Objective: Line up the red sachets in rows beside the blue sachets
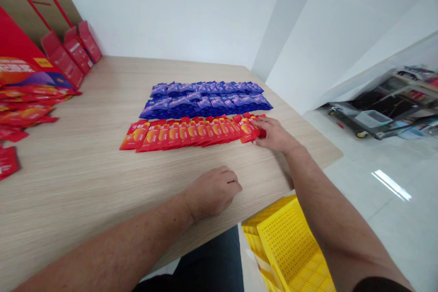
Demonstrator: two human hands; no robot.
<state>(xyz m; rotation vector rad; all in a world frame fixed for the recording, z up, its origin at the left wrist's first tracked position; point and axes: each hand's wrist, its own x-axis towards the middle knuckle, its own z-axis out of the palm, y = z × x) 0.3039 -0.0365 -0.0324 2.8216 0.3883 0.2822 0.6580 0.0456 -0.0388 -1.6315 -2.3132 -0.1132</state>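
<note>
An overlapping row of red packets [191,132] with orange fruit prints lies across the table. My right hand [275,137] is at the row's right end, its thumb and fingers closed around the last red packets, which it partly covers. My left hand [214,191] rests on the table nearer to me, fingers curled in and nothing visible in them. Behind the red row lie two rows of purple-blue packets, a nearer row [205,105] and a farther row [208,87].
Left on the table [102,182] are a loose pile of red packets [27,109], a large red box [20,54] and several small red cartons [65,57]. A yellow perforated crate [290,242] stands below the table's front edge. A cart [369,123] is on the floor at right, blurred.
</note>
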